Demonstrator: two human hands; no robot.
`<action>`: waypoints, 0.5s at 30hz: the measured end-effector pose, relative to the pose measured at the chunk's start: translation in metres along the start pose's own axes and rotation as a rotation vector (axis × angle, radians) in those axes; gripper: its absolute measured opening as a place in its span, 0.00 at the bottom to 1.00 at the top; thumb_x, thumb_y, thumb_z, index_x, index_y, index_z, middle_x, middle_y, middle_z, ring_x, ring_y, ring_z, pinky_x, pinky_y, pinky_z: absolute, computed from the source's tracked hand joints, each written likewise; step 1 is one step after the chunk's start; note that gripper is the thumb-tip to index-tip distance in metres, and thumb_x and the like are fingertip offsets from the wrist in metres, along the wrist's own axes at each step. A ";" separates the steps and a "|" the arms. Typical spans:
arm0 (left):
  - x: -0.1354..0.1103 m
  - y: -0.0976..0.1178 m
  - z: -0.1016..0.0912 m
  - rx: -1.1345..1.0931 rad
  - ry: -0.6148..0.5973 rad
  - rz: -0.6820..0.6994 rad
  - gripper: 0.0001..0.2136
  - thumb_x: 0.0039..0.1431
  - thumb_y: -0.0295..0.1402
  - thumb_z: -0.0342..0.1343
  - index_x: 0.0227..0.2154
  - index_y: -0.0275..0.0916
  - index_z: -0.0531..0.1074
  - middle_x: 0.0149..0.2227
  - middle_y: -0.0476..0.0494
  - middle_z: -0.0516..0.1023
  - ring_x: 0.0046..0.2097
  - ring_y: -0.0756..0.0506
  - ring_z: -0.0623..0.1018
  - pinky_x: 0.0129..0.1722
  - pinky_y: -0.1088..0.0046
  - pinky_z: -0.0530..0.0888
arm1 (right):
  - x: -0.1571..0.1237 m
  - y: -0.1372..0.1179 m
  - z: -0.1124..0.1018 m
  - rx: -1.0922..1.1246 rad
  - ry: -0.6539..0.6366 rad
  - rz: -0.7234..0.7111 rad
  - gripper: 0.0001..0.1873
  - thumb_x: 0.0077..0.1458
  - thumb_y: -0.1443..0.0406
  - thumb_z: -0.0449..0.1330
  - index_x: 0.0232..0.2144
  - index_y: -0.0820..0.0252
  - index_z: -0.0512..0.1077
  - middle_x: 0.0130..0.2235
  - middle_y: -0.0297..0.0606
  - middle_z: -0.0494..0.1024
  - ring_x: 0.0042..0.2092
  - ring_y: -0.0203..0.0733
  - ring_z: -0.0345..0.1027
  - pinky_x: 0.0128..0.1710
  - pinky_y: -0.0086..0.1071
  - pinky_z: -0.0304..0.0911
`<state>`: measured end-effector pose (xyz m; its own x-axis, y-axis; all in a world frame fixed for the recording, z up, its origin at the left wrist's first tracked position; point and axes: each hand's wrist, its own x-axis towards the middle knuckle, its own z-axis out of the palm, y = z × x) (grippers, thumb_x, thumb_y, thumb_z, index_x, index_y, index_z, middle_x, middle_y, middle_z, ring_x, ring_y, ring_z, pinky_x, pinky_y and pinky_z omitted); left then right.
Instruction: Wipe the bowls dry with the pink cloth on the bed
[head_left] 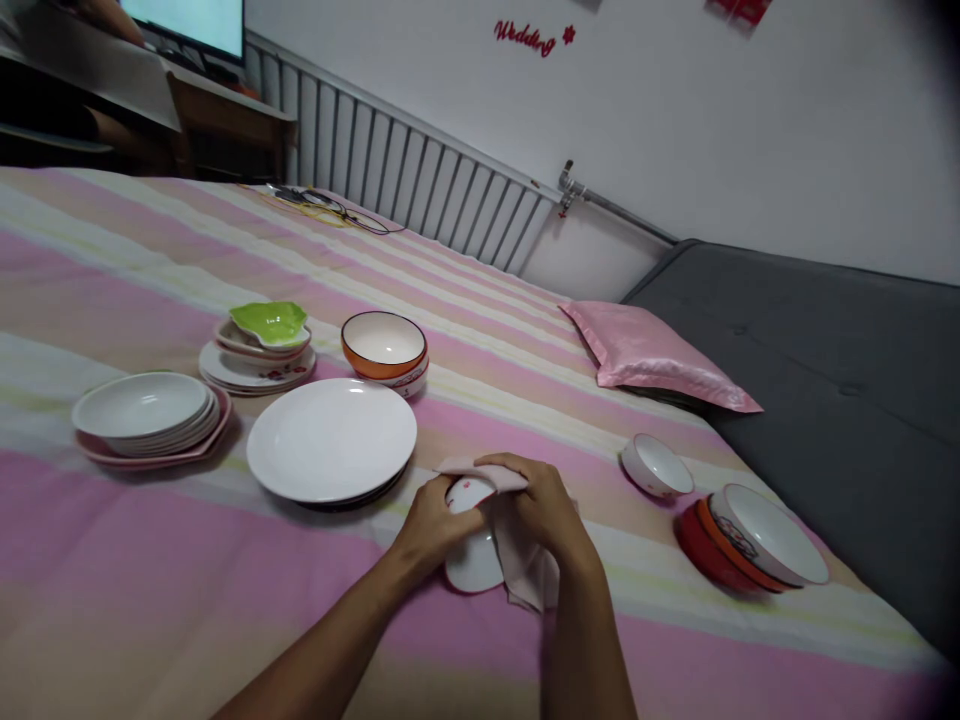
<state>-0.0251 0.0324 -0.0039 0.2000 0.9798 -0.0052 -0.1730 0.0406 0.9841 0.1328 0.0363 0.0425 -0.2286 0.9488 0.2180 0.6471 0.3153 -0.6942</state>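
A small white bowl (pixel 474 562) with a thin red rim and a small red pattern is tilted on its side between my hands. My left hand (pixel 433 527) grips it from the left, thumb across the bowl. On the other side, my right hand (pixel 546 508) is closed on a pale pink cloth (pixel 519 562), pressing it over the bowl's upper edge. Part of the cloth hangs down beside the bowl. Closest to my left hand is a large white plate (pixel 331 440), lying on top of other plates.
Stacked white plates (pixel 142 405), a green leaf-shaped dish (pixel 271 322) on dishes, and an orange bowl (pixel 384 345) stand left on the striped bedspread (pixel 300 620). At right are a small bowl (pixel 657 467), stacked bowls (pixel 772 540) and a pink pillow (pixel 660 355). Cables (pixel 322 208) lie farther back.
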 end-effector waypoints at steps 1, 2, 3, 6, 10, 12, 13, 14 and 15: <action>-0.001 0.000 0.000 -0.034 0.008 0.001 0.16 0.36 0.30 0.57 0.33 0.36 0.77 0.29 0.45 0.76 0.31 0.43 0.71 0.29 0.72 0.65 | 0.001 0.003 -0.001 0.025 0.011 0.003 0.31 0.37 0.74 0.47 0.41 0.53 0.79 0.43 0.34 0.82 0.46 0.43 0.75 0.48 0.34 0.65; -0.001 0.001 0.001 -0.076 0.012 0.003 0.18 0.36 0.31 0.57 0.35 0.36 0.77 0.31 0.44 0.77 0.33 0.42 0.72 0.30 0.71 0.66 | 0.002 0.005 -0.001 0.043 0.027 0.009 0.30 0.37 0.74 0.47 0.40 0.54 0.79 0.42 0.35 0.82 0.45 0.43 0.75 0.47 0.34 0.65; -0.002 0.001 0.002 -0.122 0.014 0.003 0.20 0.36 0.32 0.57 0.37 0.35 0.77 0.32 0.43 0.78 0.34 0.42 0.72 0.31 0.71 0.66 | 0.002 0.007 -0.001 0.056 0.046 0.018 0.30 0.37 0.73 0.47 0.40 0.54 0.79 0.41 0.35 0.82 0.44 0.44 0.74 0.47 0.34 0.65; -0.006 0.002 0.004 -0.242 0.037 -0.020 0.22 0.37 0.34 0.57 0.40 0.35 0.76 0.32 0.44 0.78 0.33 0.43 0.72 0.30 0.73 0.65 | 0.003 0.012 -0.001 0.088 0.111 0.056 0.26 0.39 0.72 0.47 0.37 0.56 0.79 0.39 0.35 0.82 0.41 0.44 0.74 0.43 0.33 0.65; -0.008 -0.001 0.007 -0.358 0.090 -0.009 0.22 0.40 0.35 0.59 0.42 0.36 0.75 0.36 0.44 0.78 0.35 0.44 0.73 0.32 0.73 0.67 | 0.005 0.020 0.007 0.106 0.204 0.174 0.15 0.46 0.67 0.50 0.30 0.59 0.77 0.31 0.34 0.80 0.35 0.44 0.72 0.35 0.31 0.64; -0.008 -0.003 0.007 -0.414 0.124 0.021 0.22 0.42 0.35 0.59 0.45 0.37 0.73 0.39 0.43 0.78 0.39 0.42 0.74 0.36 0.72 0.69 | 0.007 0.023 0.014 0.105 0.254 0.262 0.12 0.49 0.62 0.52 0.26 0.60 0.75 0.28 0.35 0.79 0.34 0.45 0.71 0.31 0.31 0.63; -0.007 -0.003 0.007 -0.432 0.145 0.040 0.23 0.43 0.36 0.60 0.45 0.37 0.72 0.40 0.43 0.77 0.41 0.41 0.75 0.38 0.72 0.69 | 0.009 0.024 0.017 0.110 0.278 0.301 0.13 0.49 0.60 0.53 0.26 0.60 0.75 0.28 0.36 0.79 0.34 0.46 0.72 0.31 0.31 0.63; -0.007 -0.003 0.007 -0.441 0.169 0.061 0.23 0.43 0.36 0.61 0.46 0.37 0.72 0.41 0.43 0.77 0.43 0.41 0.74 0.40 0.71 0.70 | 0.010 0.024 0.021 0.123 0.297 0.333 0.13 0.49 0.59 0.54 0.26 0.60 0.75 0.28 0.36 0.79 0.34 0.46 0.72 0.30 0.31 0.63; -0.007 -0.002 0.007 -0.441 0.193 0.081 0.24 0.43 0.37 0.62 0.46 0.37 0.71 0.42 0.43 0.76 0.44 0.41 0.74 0.42 0.71 0.70 | 0.012 0.024 0.025 0.145 0.310 0.359 0.14 0.50 0.57 0.54 0.26 0.61 0.75 0.28 0.37 0.79 0.34 0.47 0.72 0.30 0.32 0.64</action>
<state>-0.0195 0.0245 -0.0048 -0.0060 1.0000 -0.0059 -0.5807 0.0013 0.8141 0.1276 0.0544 0.0116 0.2317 0.9646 0.1261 0.5327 -0.0173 -0.8461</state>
